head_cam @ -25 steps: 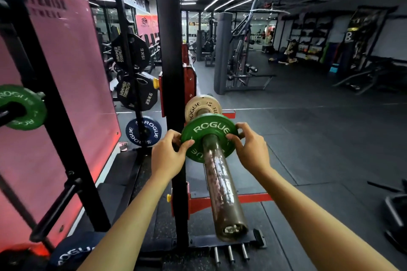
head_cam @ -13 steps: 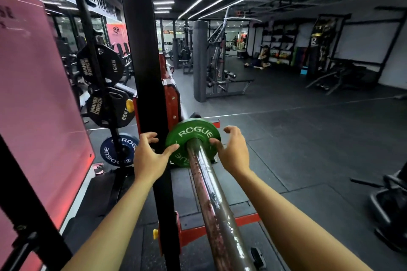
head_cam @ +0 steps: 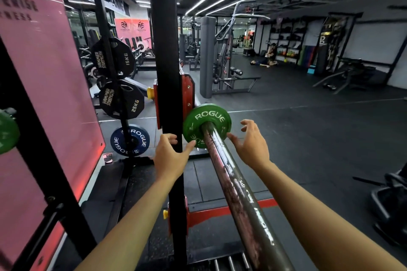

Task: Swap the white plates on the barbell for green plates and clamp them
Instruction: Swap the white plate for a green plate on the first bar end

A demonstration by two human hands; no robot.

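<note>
We saw the barbell sleeve (head_cam: 240,193) run with its long axis away from us, from the lower edge of the view up and a little to the left, toward the black rack upright (head_cam: 164,72). The green plate (head_cam: 207,124) sat far up on this sleeve, just beside the upright, and its flat face with the white letters looked back at us. Our left hand (head_cam: 170,156) was spread, with the thumb tip touching the lower left rim of the plate and the fingers lying near the upright. Our right hand (head_cam: 250,141) was also wide, its fingers loosely bent and apart; the thumb tip reached the plate's lower right rim, but we could not tell if it truly touched. Behind, on the left, a blue plate (head_cam: 130,139) and two black plates (head_cam: 121,102) hung on a storage post.
</note>
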